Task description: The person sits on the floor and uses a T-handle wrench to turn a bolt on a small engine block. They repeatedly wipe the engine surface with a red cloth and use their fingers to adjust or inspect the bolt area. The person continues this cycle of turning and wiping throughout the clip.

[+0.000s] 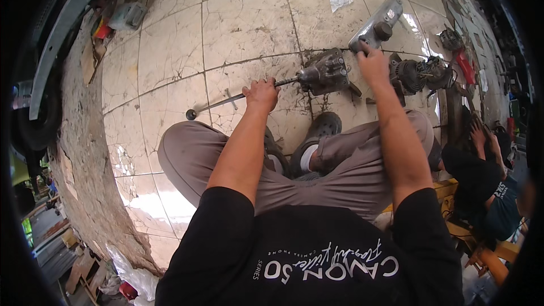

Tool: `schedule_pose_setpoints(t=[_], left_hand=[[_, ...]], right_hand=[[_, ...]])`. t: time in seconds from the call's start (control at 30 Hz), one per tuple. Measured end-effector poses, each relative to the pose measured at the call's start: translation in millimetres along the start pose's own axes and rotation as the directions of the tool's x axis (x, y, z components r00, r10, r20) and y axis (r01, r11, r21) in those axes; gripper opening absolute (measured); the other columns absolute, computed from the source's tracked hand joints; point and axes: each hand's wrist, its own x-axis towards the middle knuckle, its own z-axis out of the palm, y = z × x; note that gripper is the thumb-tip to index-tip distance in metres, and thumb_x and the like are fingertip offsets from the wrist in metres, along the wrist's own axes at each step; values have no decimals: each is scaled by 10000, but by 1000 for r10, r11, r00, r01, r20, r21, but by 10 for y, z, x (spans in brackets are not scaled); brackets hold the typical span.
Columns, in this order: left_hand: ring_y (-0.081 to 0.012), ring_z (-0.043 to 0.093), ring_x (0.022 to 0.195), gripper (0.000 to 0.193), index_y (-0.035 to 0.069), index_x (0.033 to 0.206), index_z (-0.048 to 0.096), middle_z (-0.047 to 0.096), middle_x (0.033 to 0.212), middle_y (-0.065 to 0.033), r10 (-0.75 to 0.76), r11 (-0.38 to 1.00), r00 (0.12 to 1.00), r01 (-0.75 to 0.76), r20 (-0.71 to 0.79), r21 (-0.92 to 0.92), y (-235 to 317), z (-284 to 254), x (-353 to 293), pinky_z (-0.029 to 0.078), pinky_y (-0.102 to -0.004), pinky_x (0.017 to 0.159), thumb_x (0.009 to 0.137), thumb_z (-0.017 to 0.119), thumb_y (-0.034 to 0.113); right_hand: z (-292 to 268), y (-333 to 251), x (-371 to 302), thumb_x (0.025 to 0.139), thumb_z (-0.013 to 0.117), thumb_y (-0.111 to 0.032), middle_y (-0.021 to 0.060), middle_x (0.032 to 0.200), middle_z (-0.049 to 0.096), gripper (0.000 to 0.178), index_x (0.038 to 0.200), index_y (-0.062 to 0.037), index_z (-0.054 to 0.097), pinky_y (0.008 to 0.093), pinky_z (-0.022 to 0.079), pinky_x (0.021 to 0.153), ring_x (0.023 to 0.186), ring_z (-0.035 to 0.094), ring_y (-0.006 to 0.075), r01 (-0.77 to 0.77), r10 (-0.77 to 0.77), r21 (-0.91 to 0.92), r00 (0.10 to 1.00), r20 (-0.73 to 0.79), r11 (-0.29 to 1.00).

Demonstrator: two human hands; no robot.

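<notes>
My left hand point(262, 95) is closed round the shaft of a long gear lever point(218, 103), which lies slanted across the floor. A black ball knob point(191, 114) caps its left end. The lever's right end runs into a dark, greasy metal housing point(327, 73) on the tiles. Over to the right, my right hand point(373, 63) has its fingers bent at the near end of a silver engine valve cover point(374, 21) with a dark round cap point(383, 31). The underside of that grip is hidden. Beside the lever lies a thin T-shaped metal tool point(230, 100).
An alternator-like part point(406, 75) and other greasy engine parts lie at the right. Further right, another person's hands point(479, 134) are low near the floor. A crumpled white scrap point(340, 1) lies ahead. Broken concrete point(93, 164) borders the tiles on the left.
</notes>
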Motion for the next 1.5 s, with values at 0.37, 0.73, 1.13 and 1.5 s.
schedule_pose_setpoints(t=[0.37,0.73,1.13,1.5], left_hand=[[-273,497,1192,394,165,1267,556,614,1196,-88,-101,990,988,111,118,-86,96,28,-7,346,-560,916,1006,433,433],[-274,509,1211,402,162,1267,555,617,1200,-87,-123,990,987,129,101,-51,70,38,-1,341,-555,947,1011,419,441],[-306,546,1188,405,161,1308,508,609,1243,-100,-114,993,986,118,119,-23,73,-5,-3,361,-586,975,1015,406,423],[-312,544,1189,379,167,1241,572,638,1189,-108,-107,993,993,110,54,-47,43,73,-9,358,-597,959,996,449,429]], right_hand=[[693,345,-169,869,552,-224,186,1503,369,630,1469,-152,373,558,356,1057,1251,490,419,304,-260,-423,952,161,853],[725,336,-198,969,430,-197,233,1443,432,520,1468,-77,351,464,337,1096,1328,421,388,266,-208,-233,947,246,936],[634,76,-255,912,441,-68,209,1379,511,449,1356,-38,494,453,316,1123,1333,425,363,560,-554,-112,828,86,821],[846,283,-183,973,470,-357,233,1547,256,623,1491,-57,295,490,355,1093,1384,304,459,291,-256,-139,940,225,947]])
